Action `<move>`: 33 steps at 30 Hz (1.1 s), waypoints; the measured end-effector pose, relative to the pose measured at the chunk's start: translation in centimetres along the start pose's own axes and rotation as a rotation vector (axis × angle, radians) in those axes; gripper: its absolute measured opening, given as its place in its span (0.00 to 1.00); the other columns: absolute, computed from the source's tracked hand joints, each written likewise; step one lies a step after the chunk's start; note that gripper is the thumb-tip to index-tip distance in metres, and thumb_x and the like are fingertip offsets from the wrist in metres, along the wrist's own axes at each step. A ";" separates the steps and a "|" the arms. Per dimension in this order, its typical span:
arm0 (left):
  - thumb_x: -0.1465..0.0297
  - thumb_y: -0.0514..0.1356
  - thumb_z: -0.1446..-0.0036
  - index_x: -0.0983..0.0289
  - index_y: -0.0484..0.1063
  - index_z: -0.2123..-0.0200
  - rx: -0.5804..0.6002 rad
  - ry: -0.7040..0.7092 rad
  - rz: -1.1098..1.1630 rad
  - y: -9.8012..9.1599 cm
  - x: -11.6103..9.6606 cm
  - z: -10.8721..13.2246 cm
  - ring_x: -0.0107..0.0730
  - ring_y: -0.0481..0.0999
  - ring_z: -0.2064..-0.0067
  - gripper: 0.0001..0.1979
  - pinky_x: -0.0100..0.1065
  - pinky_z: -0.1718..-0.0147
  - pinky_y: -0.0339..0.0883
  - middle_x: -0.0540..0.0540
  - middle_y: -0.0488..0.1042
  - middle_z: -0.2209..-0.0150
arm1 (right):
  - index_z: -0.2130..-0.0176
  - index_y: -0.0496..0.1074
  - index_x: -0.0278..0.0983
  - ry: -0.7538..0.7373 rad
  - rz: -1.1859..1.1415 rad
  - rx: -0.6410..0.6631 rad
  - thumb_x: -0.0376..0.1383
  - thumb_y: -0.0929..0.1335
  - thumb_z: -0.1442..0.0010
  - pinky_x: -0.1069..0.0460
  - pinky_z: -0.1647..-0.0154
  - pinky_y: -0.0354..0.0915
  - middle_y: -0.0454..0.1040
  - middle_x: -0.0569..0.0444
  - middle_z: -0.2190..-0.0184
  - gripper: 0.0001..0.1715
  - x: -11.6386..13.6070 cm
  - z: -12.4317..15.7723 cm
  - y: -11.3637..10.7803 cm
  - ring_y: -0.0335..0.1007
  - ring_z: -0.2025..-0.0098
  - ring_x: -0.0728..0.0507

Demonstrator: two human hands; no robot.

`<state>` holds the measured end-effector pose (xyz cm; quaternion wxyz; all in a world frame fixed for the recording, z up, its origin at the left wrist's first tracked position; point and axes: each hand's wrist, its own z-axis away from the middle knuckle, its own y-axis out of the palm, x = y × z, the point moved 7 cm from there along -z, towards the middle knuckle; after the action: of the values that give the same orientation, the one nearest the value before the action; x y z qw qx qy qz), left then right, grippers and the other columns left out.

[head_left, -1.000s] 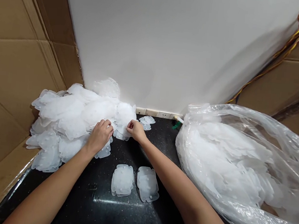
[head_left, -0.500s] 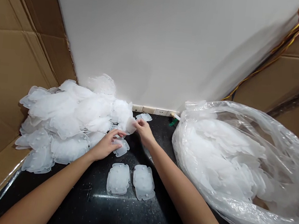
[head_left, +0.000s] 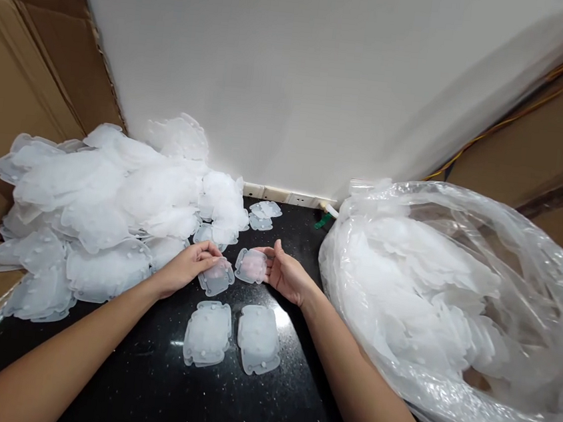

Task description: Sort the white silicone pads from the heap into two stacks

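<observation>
My left hand [head_left: 185,267] pinches the edge of a thin translucent plastic piece [head_left: 217,278] with wavy edges and small round bumps. A similar translucent piece [head_left: 250,265] is held upright in my right hand [head_left: 289,273], its fingers behind the sheet and showing faintly through. The two pieces are close side by side above the black tabletop. Nearer to me lie two stacks of the same pieces, a left stack [head_left: 207,334] and a right stack [head_left: 258,339]. A big heap of such pieces [head_left: 127,188] is just left of my left hand.
A clear plastic bag [head_left: 444,389] full of similar white pieces stands at the right. A few loose pieces [head_left: 264,213] lie near the wall sockets [head_left: 303,200]. Cardboard [head_left: 34,71] borders the left side, and a white wall [head_left: 285,84] rises behind the black tabletop [head_left: 143,378].
My right hand has come back toward me from the heap with a piece. My left hand, open before, has taken hold of another piece. The view has shifted slightly.
</observation>
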<state>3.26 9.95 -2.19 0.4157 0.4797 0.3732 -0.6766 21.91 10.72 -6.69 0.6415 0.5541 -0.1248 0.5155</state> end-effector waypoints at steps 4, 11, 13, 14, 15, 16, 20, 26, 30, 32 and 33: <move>0.45 0.64 0.53 0.64 0.75 0.62 -0.005 -0.028 -0.005 -0.1 0.2 -0.3 0.44 0.77 0.58 0.28 0.37 0.59 0.65 0.59 0.81 0.59 | 0.58 0.74 0.32 -0.004 0.015 0.020 0.51 0.58 0.31 0.45 0.53 0.71 0.80 0.43 0.65 0.28 0.2 0.3 -0.4 0.78 0.61 0.42; 0.41 0.61 0.53 0.64 0.75 0.55 -0.015 -0.091 0.110 -0.4 0.7 -0.3 0.46 0.77 0.55 0.35 0.39 0.56 0.66 0.60 0.81 0.59 | 0.59 0.75 0.33 -0.008 0.031 0.028 0.53 0.61 0.34 0.46 0.53 0.71 0.80 0.45 0.65 0.28 0.0 0.3 -0.4 0.78 0.61 0.43; 0.42 0.61 0.52 0.64 0.73 0.54 -0.016 -0.094 0.147 -0.3 0.6 -0.2 0.46 0.78 0.55 0.34 0.41 0.55 0.67 0.60 0.81 0.59 | 0.60 0.76 0.33 -0.009 0.026 0.024 0.53 0.62 0.34 0.46 0.53 0.71 0.80 0.45 0.64 0.27 0.0 0.4 -0.3 0.78 0.61 0.43; 0.42 0.61 0.51 0.64 0.73 0.54 -0.015 -0.093 0.162 -0.3 0.6 -0.2 0.46 0.78 0.55 0.33 0.41 0.54 0.67 0.61 0.81 0.59 | 0.60 0.76 0.33 -0.008 0.025 0.019 0.52 0.62 0.34 0.46 0.54 0.71 0.80 0.45 0.64 0.27 0.1 0.4 -0.3 0.78 0.61 0.43; 0.43 0.62 0.51 0.64 0.73 0.55 -0.012 -0.091 0.173 -0.3 0.6 -0.2 0.47 0.78 0.54 0.31 0.42 0.53 0.67 0.61 0.81 0.59 | 0.60 0.76 0.33 -0.005 0.025 0.015 0.52 0.63 0.34 0.47 0.54 0.71 0.80 0.45 0.64 0.26 0.1 0.5 -0.3 0.78 0.61 0.43; 0.44 0.62 0.50 0.64 0.73 0.55 -0.011 -0.088 0.182 -0.3 0.5 -0.2 0.47 0.78 0.54 0.31 0.43 0.53 0.67 0.61 0.81 0.59 | 0.60 0.76 0.33 -0.002 0.026 0.010 0.52 0.63 0.34 0.47 0.54 0.71 0.80 0.45 0.64 0.26 0.1 0.5 -0.3 0.78 0.61 0.43; 0.44 0.62 0.50 0.64 0.73 0.56 -0.019 -0.078 0.202 -0.4 0.7 -0.2 0.47 0.78 0.53 0.31 0.44 0.51 0.66 0.62 0.81 0.60 | 0.60 0.76 0.33 0.007 0.036 0.003 0.52 0.62 0.34 0.47 0.55 0.71 0.80 0.45 0.66 0.27 0.1 0.7 -0.3 0.78 0.62 0.43; 0.44 0.62 0.50 0.64 0.74 0.57 -0.021 -0.084 0.217 -0.5 0.9 -0.2 0.46 0.78 0.55 0.30 0.43 0.52 0.67 0.61 0.82 0.60 | 0.60 0.76 0.34 0.006 0.049 0.020 0.53 0.61 0.34 0.47 0.54 0.71 0.80 0.46 0.67 0.28 -0.1 0.5 -0.4 0.78 0.62 0.43; 0.44 0.61 0.49 0.64 0.74 0.58 -0.025 -0.089 0.218 -0.5 0.9 -0.1 0.45 0.78 0.54 0.30 0.42 0.52 0.67 0.61 0.82 0.60 | 0.60 0.75 0.33 0.004 0.053 0.027 0.53 0.61 0.34 0.47 0.55 0.71 0.80 0.46 0.66 0.28 -0.2 0.5 -0.5 0.78 0.63 0.43; 0.43 0.60 0.48 0.64 0.74 0.58 -0.030 -0.091 0.212 -0.5 0.9 -0.1 0.46 0.78 0.53 0.30 0.42 0.52 0.67 0.61 0.81 0.59 | 0.59 0.76 0.34 -0.002 0.056 0.033 0.54 0.62 0.34 0.47 0.55 0.70 0.80 0.46 0.66 0.28 -0.2 0.4 -0.4 0.78 0.63 0.43; 0.43 0.59 0.48 0.64 0.74 0.58 -0.030 -0.090 0.211 -0.5 0.8 -0.1 0.46 0.78 0.53 0.30 0.43 0.52 0.67 0.62 0.81 0.59 | 0.59 0.76 0.34 -0.006 0.057 0.036 0.54 0.62 0.35 0.47 0.54 0.70 0.80 0.45 0.66 0.28 -0.2 0.4 -0.4 0.78 0.62 0.43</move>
<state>2.66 10.04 -2.97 0.5081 0.4794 0.3115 -0.6442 22.35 10.34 -6.90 0.6162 0.5634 -0.1329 0.5341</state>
